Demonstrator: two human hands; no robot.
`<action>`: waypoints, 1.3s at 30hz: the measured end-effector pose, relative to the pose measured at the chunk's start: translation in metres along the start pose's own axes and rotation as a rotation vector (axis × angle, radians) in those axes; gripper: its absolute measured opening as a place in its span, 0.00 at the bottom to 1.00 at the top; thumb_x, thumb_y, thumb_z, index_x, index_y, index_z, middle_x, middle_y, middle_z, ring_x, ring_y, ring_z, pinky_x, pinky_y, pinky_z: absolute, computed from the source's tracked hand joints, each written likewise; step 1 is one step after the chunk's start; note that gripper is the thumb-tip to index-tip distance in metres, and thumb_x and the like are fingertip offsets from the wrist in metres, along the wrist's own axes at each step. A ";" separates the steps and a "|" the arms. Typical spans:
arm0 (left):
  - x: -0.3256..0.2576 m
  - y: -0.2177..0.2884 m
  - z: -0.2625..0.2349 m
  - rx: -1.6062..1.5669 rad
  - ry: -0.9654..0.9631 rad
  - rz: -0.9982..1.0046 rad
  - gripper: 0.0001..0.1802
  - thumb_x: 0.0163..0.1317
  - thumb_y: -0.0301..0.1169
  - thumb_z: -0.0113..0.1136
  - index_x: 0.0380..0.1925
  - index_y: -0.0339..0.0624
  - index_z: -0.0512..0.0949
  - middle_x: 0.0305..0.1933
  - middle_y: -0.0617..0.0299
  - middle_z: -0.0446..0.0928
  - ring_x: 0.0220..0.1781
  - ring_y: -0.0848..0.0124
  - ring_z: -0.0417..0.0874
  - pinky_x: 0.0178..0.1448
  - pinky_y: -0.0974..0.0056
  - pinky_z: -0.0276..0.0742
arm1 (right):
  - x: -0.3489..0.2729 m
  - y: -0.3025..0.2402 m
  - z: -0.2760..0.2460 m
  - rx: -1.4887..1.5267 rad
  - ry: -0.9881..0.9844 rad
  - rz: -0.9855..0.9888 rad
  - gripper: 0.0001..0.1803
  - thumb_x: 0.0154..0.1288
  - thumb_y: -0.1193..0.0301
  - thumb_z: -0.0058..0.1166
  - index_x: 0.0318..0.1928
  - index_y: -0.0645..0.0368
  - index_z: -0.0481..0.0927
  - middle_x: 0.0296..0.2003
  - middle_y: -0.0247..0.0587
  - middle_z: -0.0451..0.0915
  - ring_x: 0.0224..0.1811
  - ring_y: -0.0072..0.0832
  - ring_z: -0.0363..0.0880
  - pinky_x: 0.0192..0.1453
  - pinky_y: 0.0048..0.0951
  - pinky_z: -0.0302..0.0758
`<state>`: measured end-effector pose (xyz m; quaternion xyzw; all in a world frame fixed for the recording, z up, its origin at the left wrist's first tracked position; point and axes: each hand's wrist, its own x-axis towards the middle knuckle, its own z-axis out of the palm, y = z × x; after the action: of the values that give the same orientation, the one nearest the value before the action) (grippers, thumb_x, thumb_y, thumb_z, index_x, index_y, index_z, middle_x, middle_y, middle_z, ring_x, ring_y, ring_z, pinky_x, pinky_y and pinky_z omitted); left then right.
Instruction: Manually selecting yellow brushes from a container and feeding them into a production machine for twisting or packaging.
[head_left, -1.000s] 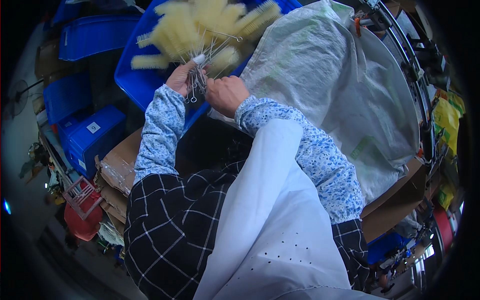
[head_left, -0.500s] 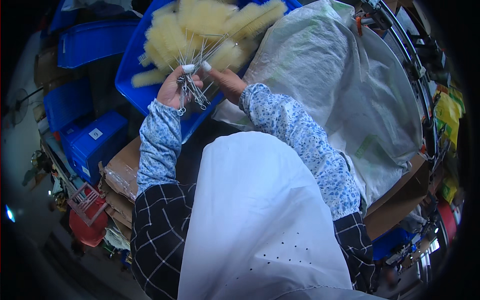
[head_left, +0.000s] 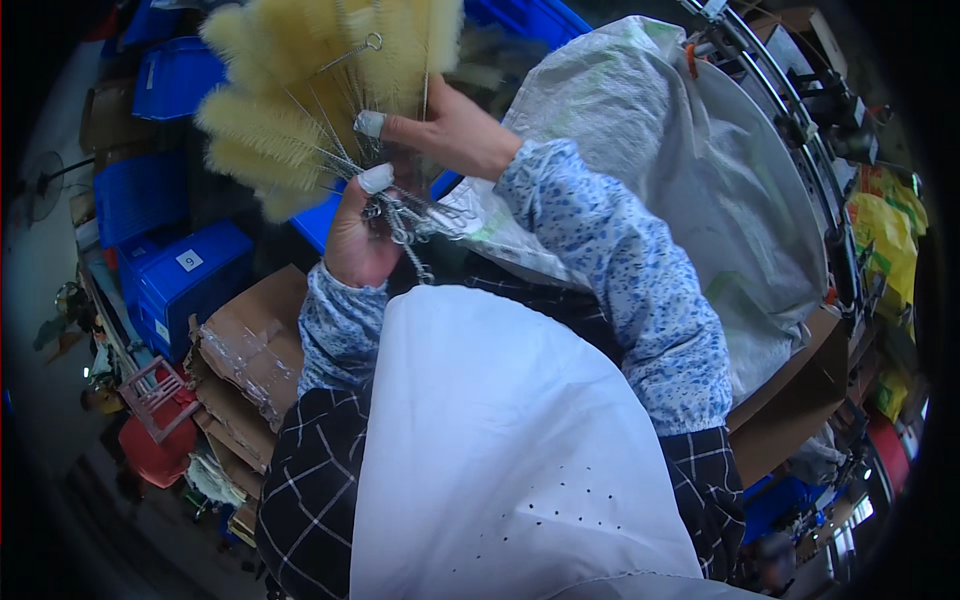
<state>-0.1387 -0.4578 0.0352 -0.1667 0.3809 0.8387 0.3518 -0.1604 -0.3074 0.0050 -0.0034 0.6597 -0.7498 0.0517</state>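
Observation:
A bundle of bottle brushes [head_left: 270,95] with pale yellow bristles and twisted wire handles is raised close to me. My left hand [head_left: 358,240] is closed around the looped ends of the wires, its thumb wrapped in white tape. Higher up, my right hand [head_left: 455,130] grips the bundle where wires meet bristles. Its thumb, also taped white, presses on the wires, while most of its fingers are hidden behind the brushes. Beneath the bundle, part of a blue bin [head_left: 318,222] shows; the brushes cover much of it.
A large white woven sack [head_left: 660,150] lies to the right, beside a metal rail [head_left: 790,120]. Blue bins [head_left: 190,262] and a cardboard box [head_left: 255,335] stand on the left. Farther left is a red stool [head_left: 158,445]. Yellow bags [head_left: 885,240] hang at the far right.
The bundle has come up out of the blue bin and nearer to me. My right hand has shifted up the wires toward the bristles; my left hand has moved lower, still holding the wire ends.

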 end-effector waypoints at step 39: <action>0.019 -0.266 0.071 0.608 -0.191 -0.747 0.10 0.51 0.37 0.54 0.20 0.43 0.72 0.14 0.68 0.65 0.12 0.79 0.63 0.14 0.74 0.53 | -0.205 0.075 -0.182 -1.081 0.352 0.380 0.09 0.47 0.74 0.43 0.30 0.62 0.75 0.30 0.55 0.74 0.33 0.49 0.73 0.38 0.43 0.70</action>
<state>0.0383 -0.2726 -0.0679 -0.1039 0.4887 0.5175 0.6946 0.0353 -0.1197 -0.0798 0.2131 0.9353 -0.2749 0.0656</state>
